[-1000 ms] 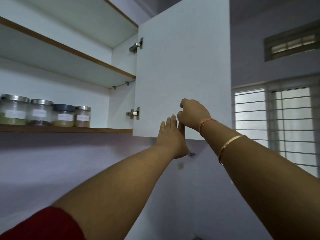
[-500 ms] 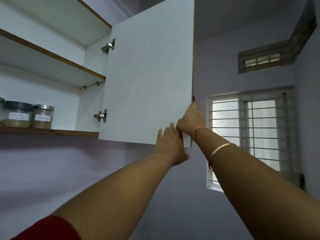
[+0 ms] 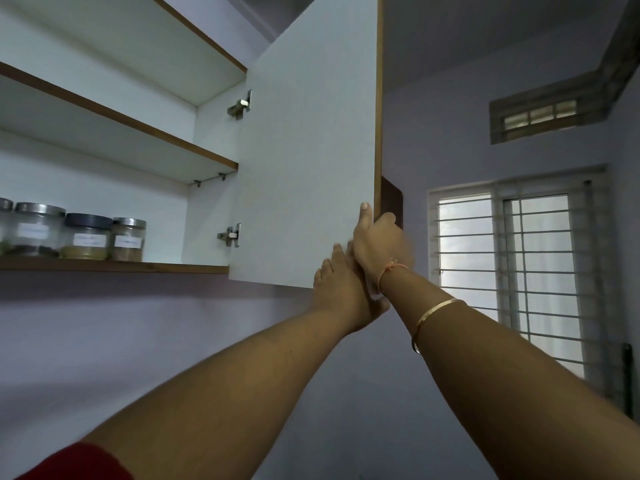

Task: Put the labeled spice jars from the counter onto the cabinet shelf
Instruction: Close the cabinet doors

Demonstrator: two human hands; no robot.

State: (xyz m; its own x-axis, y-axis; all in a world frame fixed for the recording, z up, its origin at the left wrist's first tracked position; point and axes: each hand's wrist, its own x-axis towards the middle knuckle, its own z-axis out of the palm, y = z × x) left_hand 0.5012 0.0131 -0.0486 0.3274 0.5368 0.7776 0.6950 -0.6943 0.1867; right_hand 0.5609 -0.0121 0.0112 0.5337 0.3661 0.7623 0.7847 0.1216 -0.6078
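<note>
The right hand point(image 3: 379, 245) is gripping the free edge of the cabinet door point(image 3: 304, 168), with the thumb on the inner face and the fingers curled round the outer side. The left hand point(image 3: 341, 292) is lying just below it, fingers straight against the door's lower corner. The step appears to be swinging the door. It is best guided steadily by that edge, keeping the fingers clear of the frame. The labeled spice jars point(image 3: 86, 237) are standing on the shelf point(image 3: 138, 267), well to the left of the grip and at about its height.
</note>
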